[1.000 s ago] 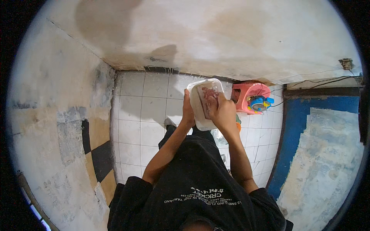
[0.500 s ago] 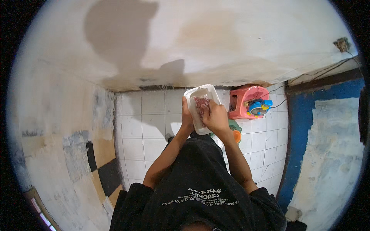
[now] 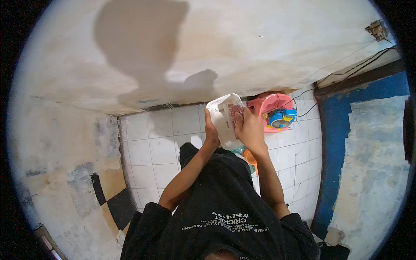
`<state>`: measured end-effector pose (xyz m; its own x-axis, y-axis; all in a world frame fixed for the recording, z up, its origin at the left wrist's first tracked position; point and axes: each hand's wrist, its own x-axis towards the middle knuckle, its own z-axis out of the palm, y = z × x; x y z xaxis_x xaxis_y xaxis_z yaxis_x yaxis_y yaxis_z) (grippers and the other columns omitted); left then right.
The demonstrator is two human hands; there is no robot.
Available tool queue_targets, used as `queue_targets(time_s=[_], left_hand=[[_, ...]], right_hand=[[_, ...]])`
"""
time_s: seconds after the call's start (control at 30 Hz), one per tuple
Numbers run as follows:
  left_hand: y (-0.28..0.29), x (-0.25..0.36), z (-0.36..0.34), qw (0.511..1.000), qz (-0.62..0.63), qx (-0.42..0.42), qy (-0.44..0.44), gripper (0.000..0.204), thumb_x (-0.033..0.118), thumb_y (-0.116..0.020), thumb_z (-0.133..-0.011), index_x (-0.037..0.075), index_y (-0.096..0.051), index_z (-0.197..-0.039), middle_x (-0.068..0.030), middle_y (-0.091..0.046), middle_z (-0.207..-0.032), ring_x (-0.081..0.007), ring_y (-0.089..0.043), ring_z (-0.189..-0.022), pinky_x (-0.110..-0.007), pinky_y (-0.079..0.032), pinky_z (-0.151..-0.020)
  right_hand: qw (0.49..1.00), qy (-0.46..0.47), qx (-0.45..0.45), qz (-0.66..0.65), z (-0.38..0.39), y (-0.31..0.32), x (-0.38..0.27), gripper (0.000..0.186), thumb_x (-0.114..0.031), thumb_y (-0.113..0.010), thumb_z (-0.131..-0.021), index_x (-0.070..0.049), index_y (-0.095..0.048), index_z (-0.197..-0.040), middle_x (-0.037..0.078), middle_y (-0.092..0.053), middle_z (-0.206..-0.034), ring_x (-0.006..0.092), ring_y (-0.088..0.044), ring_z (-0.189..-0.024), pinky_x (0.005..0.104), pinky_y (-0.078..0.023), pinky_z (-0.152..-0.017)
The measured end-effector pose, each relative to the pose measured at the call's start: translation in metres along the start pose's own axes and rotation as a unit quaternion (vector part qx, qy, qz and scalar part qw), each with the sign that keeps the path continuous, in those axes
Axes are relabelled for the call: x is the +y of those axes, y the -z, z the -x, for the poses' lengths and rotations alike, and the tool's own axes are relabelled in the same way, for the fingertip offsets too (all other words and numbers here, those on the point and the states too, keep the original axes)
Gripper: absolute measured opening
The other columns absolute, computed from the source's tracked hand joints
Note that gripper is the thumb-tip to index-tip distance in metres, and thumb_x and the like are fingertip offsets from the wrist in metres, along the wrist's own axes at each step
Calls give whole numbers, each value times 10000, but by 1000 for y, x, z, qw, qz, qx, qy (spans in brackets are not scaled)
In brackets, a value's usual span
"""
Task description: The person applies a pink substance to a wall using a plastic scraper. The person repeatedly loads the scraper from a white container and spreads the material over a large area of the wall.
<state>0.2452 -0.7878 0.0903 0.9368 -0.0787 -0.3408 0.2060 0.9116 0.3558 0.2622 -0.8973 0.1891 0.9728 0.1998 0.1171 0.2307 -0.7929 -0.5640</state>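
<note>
A white rectangular tub [image 3: 222,128] is held up in front of me, above the tiled floor. My left hand [image 3: 211,131] grips its left side, the thumb pointing up along the wall. On the tub's right side is a clear pack [image 3: 234,113] with small reddish-pink pieces showing through. My right hand [image 3: 252,133] is closed around the pack's right edge, its fingers partly hidden. The pack leans over the tub's right rim, and part of the bare white inside shows beside it.
A pink plastic stool [image 3: 269,102] stands by the wall beyond my right hand, with a small blue and yellow fan [image 3: 281,118] on it. Dark cables [image 3: 357,69] run along the right wall. An orange vessel [image 3: 250,157] and something green [image 3: 238,150] sit low beside my legs.
The pack has shifted from the tub's middle to its right rim, along with my right hand. My left hand keeps its hold. My view has turned slightly, and my left leg shows more.
</note>
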Motion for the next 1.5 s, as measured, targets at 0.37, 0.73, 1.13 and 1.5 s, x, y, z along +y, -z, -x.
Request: queue_targets(time_s=[0.37,0.73,1.13,1.5], left_hand=[[-22,-38,-19,999,16,-30,-20,652,574,-178,-951,66,-424,-1277,-86,-566,-1116,-206,-569,-1012,-354,-469,-889],[-1,-77,-33,998,-5,21,-58,629,556,-201,-960,55,-491,-1204,-75,-563,-1089,-184,-546,-972,-308,-440,-853],[23,-69,-40,993,-6,42,-111,550,478,-243,-977,44,-463,-1235,-90,-572,-1124,-214,-571,-1014,-357,-454,-889],[93,-82,-65,976,133,-93,-146,474,424,-268,-988,47,-493,-1168,-83,-575,-1073,-180,-588,-939,-343,-482,-819]], right_hand=[[994,42,66,74,-9,38,36,161,-81,-615,-743,17,-545,-850,220,-571,-581,399,-588,-534,466,-461,-476],[997,62,13,36,30,13,21,229,-71,-535,-814,-5,-594,-1025,188,-630,-838,370,-618,-713,454,-493,-637],[975,117,118,150,4,-21,21,374,-41,-570,-684,-28,-582,-1058,166,-650,-860,333,-643,-732,423,-505,-608],[987,107,-74,99,11,-21,-15,243,-125,-590,-734,2,-562,-940,181,-644,-789,334,-650,-697,450,-515,-617]])
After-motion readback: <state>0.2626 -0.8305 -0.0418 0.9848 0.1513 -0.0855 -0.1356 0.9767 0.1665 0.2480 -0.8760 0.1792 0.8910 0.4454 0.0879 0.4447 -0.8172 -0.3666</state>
